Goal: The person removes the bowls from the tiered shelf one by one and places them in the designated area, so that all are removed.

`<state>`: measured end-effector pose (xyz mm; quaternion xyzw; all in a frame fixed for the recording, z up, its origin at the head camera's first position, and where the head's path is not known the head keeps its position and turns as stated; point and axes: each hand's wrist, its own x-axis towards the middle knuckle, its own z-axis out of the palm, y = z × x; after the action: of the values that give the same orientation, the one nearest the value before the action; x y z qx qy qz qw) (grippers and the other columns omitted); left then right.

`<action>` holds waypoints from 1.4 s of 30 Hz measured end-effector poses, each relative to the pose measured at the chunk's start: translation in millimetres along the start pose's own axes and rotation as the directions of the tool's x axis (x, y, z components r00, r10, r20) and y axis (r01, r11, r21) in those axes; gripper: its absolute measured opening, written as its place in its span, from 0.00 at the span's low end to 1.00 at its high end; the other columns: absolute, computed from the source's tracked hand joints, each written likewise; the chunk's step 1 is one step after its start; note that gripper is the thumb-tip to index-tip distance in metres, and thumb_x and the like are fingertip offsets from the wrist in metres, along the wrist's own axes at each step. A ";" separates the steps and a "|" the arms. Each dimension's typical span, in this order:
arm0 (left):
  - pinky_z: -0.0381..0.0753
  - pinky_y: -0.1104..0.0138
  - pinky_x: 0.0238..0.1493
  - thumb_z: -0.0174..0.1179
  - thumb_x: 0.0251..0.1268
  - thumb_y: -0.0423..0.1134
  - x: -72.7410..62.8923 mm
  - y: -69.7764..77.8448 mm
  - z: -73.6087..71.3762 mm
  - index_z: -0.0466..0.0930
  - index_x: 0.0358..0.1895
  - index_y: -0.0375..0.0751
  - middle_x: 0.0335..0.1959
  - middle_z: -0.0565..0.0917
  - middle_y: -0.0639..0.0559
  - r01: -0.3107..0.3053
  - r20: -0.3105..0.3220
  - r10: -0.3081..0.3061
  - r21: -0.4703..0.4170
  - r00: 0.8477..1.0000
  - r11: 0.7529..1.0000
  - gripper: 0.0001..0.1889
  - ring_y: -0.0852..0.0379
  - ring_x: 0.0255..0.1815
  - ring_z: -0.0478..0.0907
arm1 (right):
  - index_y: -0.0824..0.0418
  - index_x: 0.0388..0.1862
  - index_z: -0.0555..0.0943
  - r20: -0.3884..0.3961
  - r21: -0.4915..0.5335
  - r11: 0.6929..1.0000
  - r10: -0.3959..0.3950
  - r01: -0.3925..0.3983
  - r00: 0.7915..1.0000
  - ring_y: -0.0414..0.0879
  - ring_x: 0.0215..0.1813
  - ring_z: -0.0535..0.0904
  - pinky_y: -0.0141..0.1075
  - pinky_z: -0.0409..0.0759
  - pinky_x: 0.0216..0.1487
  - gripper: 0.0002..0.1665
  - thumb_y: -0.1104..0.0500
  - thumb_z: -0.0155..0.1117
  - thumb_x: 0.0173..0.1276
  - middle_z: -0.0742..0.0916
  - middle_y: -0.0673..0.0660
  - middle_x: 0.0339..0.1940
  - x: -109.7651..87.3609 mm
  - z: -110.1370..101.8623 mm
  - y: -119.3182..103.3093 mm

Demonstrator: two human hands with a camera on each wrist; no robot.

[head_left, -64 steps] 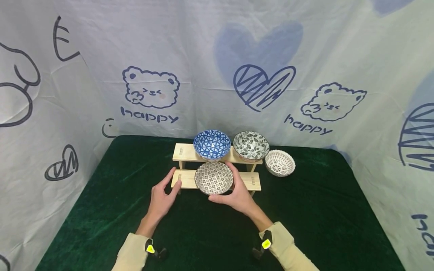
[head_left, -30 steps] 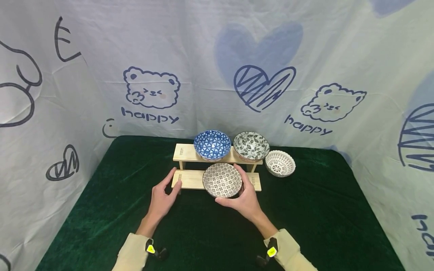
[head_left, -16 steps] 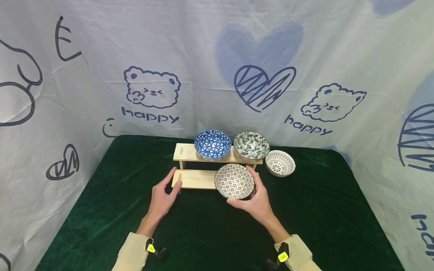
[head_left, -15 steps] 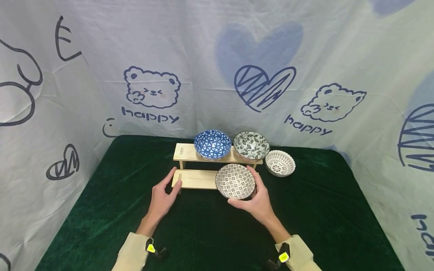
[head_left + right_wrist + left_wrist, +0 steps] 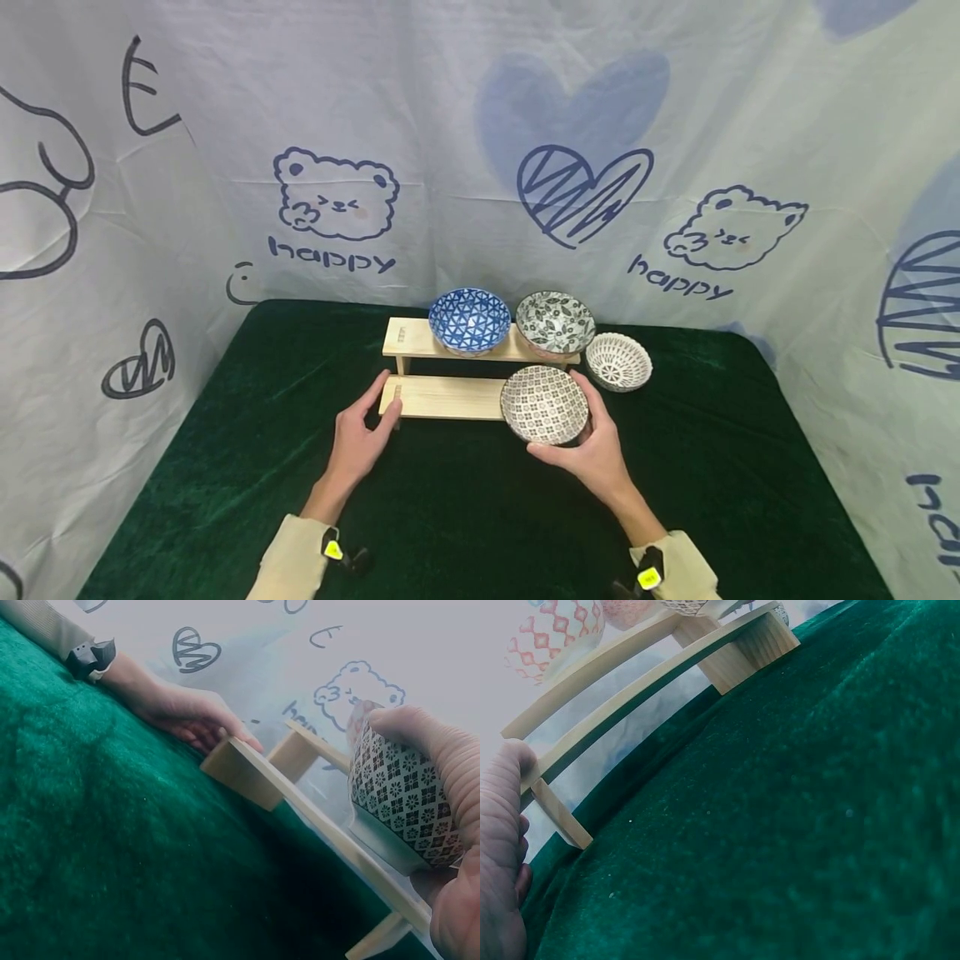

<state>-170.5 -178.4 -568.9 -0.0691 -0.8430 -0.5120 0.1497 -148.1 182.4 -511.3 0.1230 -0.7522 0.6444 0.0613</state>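
Observation:
My right hand (image 5: pixel 600 462) holds a bowl with a small dark-and-white repeating pattern (image 5: pixel 543 405), thumb at the near rim and fingers round its right side. The bowl is over the right end of the lower step of a two-step wooden stand (image 5: pixel 450 397). In the right wrist view, the bowl's outer wall (image 5: pixel 401 799) shows dark flower diamonds, and its base is close to the board. My left hand (image 5: pixel 357 442) grips the left end of that lower step, thumb on top; the left wrist view shows the thumb (image 5: pixel 517 757) at the board's end.
On the upper step sit a blue triangle-patterned bowl (image 5: pixel 469 321) and a leaf-patterned bowl (image 5: pixel 556 323). A white openwork-looking bowl (image 5: pixel 618 362) stands right of the stand on the green cloth (image 5: pixel 465 517). Printed white fabric (image 5: pixel 450 125) hangs behind and at both sides.
My right hand has carried the patterned bowl rightward along the lower step, from its middle to its right end. My left hand has stayed at the stand's left end.

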 end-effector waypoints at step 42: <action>0.66 0.51 0.77 0.61 0.79 0.47 0.7 -0.7 -0.1 0.69 0.78 0.40 0.77 0.72 0.48 -0.007 -0.003 0.007 -0.006 1.000 1.000 0.31 0.51 0.77 0.69 | 0.59 0.84 0.56 -0.249 -0.053 0.999 -0.014 0.001 0.968 0.51 0.75 0.68 0.23 0.72 0.68 0.66 0.78 0.80 0.50 0.67 0.59 0.80 0.1 -63.3 -9.7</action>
<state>-171.3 -178.9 -569.2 -0.0718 -0.8410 -0.5141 0.1525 -149.8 243.4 -491.8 0.0424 -0.7547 0.6346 0.1610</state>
